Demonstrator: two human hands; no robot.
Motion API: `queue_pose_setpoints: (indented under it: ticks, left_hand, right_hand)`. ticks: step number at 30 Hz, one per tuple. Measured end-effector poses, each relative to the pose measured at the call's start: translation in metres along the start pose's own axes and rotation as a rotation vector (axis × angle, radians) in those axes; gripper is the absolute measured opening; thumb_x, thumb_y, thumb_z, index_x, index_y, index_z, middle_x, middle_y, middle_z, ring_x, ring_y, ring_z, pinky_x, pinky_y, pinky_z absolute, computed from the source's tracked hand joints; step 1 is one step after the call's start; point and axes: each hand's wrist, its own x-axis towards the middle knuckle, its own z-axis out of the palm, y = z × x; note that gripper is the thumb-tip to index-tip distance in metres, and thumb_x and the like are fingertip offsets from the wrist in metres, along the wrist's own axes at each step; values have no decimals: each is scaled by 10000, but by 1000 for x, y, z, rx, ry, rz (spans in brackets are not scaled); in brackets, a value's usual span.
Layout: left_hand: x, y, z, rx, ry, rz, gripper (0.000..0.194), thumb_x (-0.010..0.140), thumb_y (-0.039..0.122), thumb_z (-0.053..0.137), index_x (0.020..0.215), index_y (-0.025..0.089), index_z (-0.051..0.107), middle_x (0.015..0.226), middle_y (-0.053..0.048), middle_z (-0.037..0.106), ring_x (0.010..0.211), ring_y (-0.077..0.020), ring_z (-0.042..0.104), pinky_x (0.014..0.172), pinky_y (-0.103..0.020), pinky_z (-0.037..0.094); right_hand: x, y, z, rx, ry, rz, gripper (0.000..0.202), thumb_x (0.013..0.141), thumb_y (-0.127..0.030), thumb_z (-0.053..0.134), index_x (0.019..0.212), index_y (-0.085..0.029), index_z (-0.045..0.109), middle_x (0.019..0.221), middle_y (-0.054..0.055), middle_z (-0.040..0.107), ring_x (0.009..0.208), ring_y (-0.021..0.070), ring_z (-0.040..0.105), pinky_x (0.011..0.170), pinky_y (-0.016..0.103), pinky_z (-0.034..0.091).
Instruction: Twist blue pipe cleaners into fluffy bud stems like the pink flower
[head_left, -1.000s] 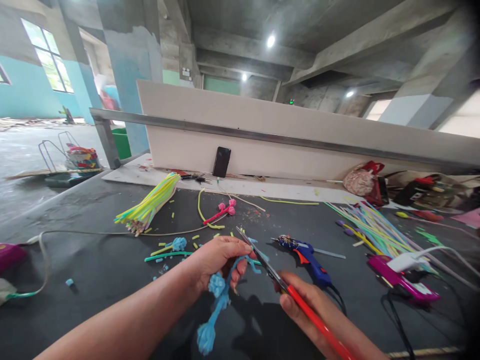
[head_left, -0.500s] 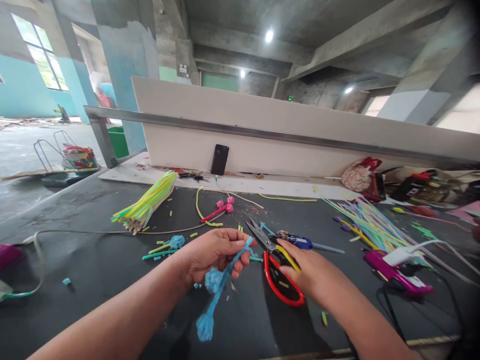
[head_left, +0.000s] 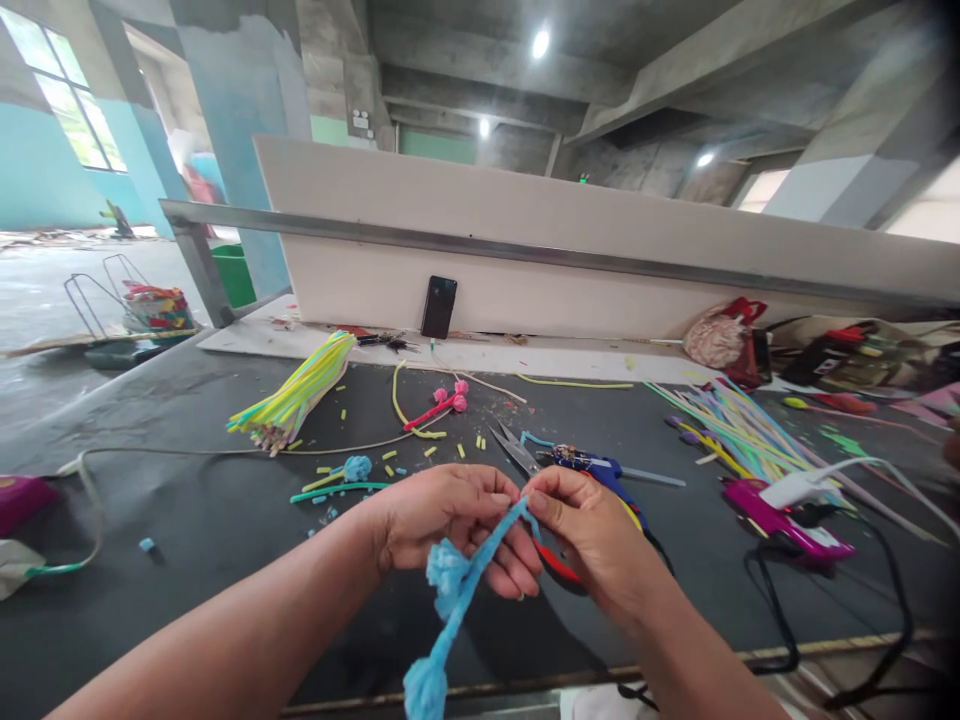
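A light-blue pipe-cleaner stem with fluffy blue balls hangs down toward me, one ball at its lower end and another partway along. My left hand is closed around its upper part, thumb and index finger near the tip. My right hand pinches that same tip, and a short bent piece curls beside it. Scissors with red and yellow handles lie blades apart on the dark table, their handles partly hidden behind my right hand. Just beyond rests a blue glue gun with a clear stick in its back.
A bundle of yellow-green pipe cleaners lies at left, loose pastel ones at right. Pink-balled stem and blue-balled piece sit mid-table. A purple power strip with cords is at right. A phone leans at the back.
My right hand has let go of the scissors, leaving them on the table, and moved left to pinch the blue stem's tip. The stem has shifted slightly right and lower.
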Motion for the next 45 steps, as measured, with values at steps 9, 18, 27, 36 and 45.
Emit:
queue_pose_setpoints:
  ticks: [9, 18, 27, 36, 45]
  left_hand:
    - [17, -20, -10, -77, 238, 187, 203, 770, 184, 659, 958, 161, 586, 786, -45, 645, 589, -103, 604, 544, -196, 462]
    - [23, -34, 12, -259, 434, 441, 169, 647, 203, 781, 722, 104, 665, 651, -12, 601, 536, -62, 496, 493, -176, 379]
    - [14, -27, 15, -147, 401, 493, 143, 685, 208, 753, 713, 100, 664, 590, 5, 573, 515, -55, 485, 520, -172, 390]
    - [13, -23, 18, -52, 420, 480, 171, 694, 252, 745, 721, 105, 661, 564, 4, 559, 512, -69, 484, 528, -192, 394]
    - [12, -26, 17, -44, 405, 482, 148, 718, 236, 726, 732, 103, 662, 565, 4, 568, 505, -64, 494, 529, -190, 404]
  right_hand:
    - [8, 14, -2, 396, 64, -61, 233, 661, -355, 779, 654, -179, 627, 594, -23, 602, 581, 121, 560, 611, 265, 459]
    - [-1, 32, 13, 11, 369, -477, 76, 721, -262, 740, 744, -227, 677, 734, -23, 663, 675, 122, 571, 640, 231, 443]
    - [-13, 19, 6, -839, 206, -1208, 248, 781, 6, 587, 899, -210, 613, 788, 5, 663, 752, 160, 614, 895, 416, 351]
    - [-18, 8, 1, -980, 216, -1293, 218, 785, 10, 574, 871, -189, 591, 784, 30, 675, 756, 166, 633, 904, 432, 318]
    - [-19, 6, 2, -1005, 212, -1299, 233, 783, 25, 555, 867, -190, 586, 779, 20, 671, 744, 152, 631, 899, 420, 330]
